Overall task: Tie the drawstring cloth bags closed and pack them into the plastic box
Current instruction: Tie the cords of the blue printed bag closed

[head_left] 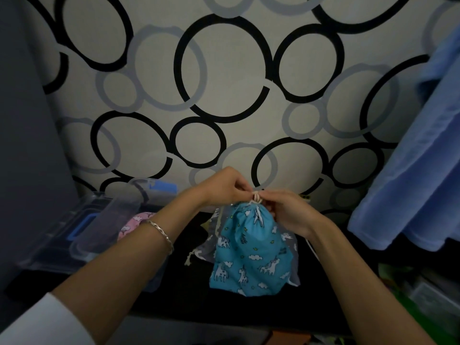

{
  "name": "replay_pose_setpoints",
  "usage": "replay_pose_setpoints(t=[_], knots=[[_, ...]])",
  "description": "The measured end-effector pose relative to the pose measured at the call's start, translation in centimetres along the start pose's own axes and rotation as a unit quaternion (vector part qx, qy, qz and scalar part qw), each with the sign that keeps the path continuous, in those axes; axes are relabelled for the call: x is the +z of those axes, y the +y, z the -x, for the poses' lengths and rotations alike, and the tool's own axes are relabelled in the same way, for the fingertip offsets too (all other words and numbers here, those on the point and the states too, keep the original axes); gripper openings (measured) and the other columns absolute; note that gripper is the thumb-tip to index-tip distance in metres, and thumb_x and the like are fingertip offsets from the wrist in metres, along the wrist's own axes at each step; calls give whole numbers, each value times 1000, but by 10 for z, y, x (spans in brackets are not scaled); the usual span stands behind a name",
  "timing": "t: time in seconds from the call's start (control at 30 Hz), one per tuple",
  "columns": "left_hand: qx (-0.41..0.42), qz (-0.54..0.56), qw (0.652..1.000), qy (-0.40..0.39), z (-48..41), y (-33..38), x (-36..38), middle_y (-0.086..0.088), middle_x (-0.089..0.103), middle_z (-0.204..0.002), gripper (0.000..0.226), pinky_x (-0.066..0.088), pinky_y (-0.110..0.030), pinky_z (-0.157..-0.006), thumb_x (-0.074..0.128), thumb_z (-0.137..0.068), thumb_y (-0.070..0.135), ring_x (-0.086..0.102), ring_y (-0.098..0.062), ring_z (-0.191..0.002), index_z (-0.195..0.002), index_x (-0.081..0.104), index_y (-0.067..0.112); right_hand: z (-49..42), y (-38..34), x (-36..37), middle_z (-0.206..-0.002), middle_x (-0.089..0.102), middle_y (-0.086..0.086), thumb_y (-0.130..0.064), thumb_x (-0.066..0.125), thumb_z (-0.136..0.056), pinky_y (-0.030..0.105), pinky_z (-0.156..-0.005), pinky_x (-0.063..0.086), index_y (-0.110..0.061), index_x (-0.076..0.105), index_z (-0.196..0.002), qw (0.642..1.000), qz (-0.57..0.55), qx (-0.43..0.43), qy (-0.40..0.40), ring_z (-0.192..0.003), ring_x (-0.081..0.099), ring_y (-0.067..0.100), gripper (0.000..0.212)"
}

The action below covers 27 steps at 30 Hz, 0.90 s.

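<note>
Both hands, left hand (225,186) and right hand (290,211), pinch the drawstring (256,196) at the twelve o'clock end of the upright blue unicorn bag (249,250), plastic box (82,232) at nine o'clock

Backed by wallpaper (224,70) of overlapping black and grey rings. Hanging down the right edge, blue cloth (410,183). Underneath, a black tabletop (189,295), with blurred green clutter (408,290) at the lower right.

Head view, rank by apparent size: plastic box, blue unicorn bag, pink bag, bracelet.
1. plastic box, looks largest, but its clear edges are hard to trace
2. blue unicorn bag
3. pink bag, mostly hidden, so true size unsure
4. bracelet
</note>
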<state>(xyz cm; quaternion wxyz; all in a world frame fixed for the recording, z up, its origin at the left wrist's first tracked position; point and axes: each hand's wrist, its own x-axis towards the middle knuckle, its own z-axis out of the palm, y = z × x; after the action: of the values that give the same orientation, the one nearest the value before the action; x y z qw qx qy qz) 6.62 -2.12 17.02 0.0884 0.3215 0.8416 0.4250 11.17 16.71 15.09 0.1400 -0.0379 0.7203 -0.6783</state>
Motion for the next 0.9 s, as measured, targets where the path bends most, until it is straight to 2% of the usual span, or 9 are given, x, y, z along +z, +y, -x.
replay_pose_setpoints(t=[0.03, 0.1, 0.2, 0.27, 0.37, 0.5, 0.6, 0.7, 0.9], knots=[[-1, 18, 1000, -2, 1, 0, 0, -2, 74, -83, 13, 56, -28, -71, 70, -85, 25, 68, -14, -76, -90, 76, 15, 0, 2, -1, -67, 47, -3, -21, 60, -91, 24, -61, 30, -5, 68, -91, 999, -42, 2, -10, -62, 37, 9, 18], [-9, 50, 999, -1, 2, 0, 2, 2, 73, -83, 10, 55, -20, -70, 69, -86, 24, 67, -3, -74, -90, 75, 16, -1, 6, 1, -67, 48, -1, -19, 64, -86, 24, -60, 31, -4, 67, -85, 997, -72, 0, 21, -61, 38, 10, 15], [-28, 85, 996, -5, 3, -2, 6, 6, 70, -79, 10, 50, -11, -61, 65, -90, 22, 63, 4, -66, -90, 73, 15, 1, 5, 11, -63, 61, 2, -15, 69, -84, 21, -53, 44, -2, 69, -82, 993, 4, -27, 117, -56, 53, 12, 13], [-40, 103, 994, -7, 4, -6, 7, 5, 70, -78, 16, 48, -11, -60, 63, -91, 22, 62, 2, -65, -94, 73, 10, 1, 5, 13, -75, 71, 6, -17, 75, -81, 26, -62, 53, -7, 71, -86, 984, 54, -64, 156, -68, 66, 19, 12], [-50, 109, 993, 1, 3, -12, 8, 4, 68, -78, 22, 47, -12, -59, 63, -92, 22, 58, 1, -63, -100, 72, 5, 2, 6, 14, -80, 67, 5, -15, 81, -75, 29, -66, 56, -14, 66, -90, 964, 110, -136, 203, -71, 63, 13, 21], [-76, 136, 988, 20, 2, -15, 12, 14, 62, -61, 22, 42, -13, -54, 61, -93, 25, 51, 3, -55, -98, 72, 7, 2, 7, 15, -80, 70, 4, -25, 76, -81, 44, -74, 58, -19, 76, -86, 929, 241, -187, 209, -75, 65, 19, 8], [-83, 133, 987, 20, 3, -16, 13, 15, 63, -59, 18, 41, -13, -53, 60, -93, 27, 53, 4, -54, -93, 72, 13, 6, 6, 19, -83, 70, 0, -31, 74, -83, 37, -74, 58, -20, 77, -94, 917, 286, -191, 201, -80, 66, 18, 15], [-92, 141, 986, 15, 4, -19, 11, 9, 62, -67, 16, 43, -17, -58, 61, -92, 29, 51, -3, -61, -89, 72, 19, 8, 2, 22, -82, 69, -2, -31, 77, -79, 19, -65, 55, -19, 77, -94, 909, 310, -184, 208, -75, 64, 9, 20], [-95, 182, 979, 0, 4, -17, 14, 11, 55, -58, 15, 39, -13, -51, 60, -93, 24, 46, -1, -54, -89, 72, 15, 6, -2, 20, -74, 71, -2, -25, 75, -82, 29, -65, 59, -14, 77, -83, 901, 324, -170, 234, -69, 68, 12, 11]])
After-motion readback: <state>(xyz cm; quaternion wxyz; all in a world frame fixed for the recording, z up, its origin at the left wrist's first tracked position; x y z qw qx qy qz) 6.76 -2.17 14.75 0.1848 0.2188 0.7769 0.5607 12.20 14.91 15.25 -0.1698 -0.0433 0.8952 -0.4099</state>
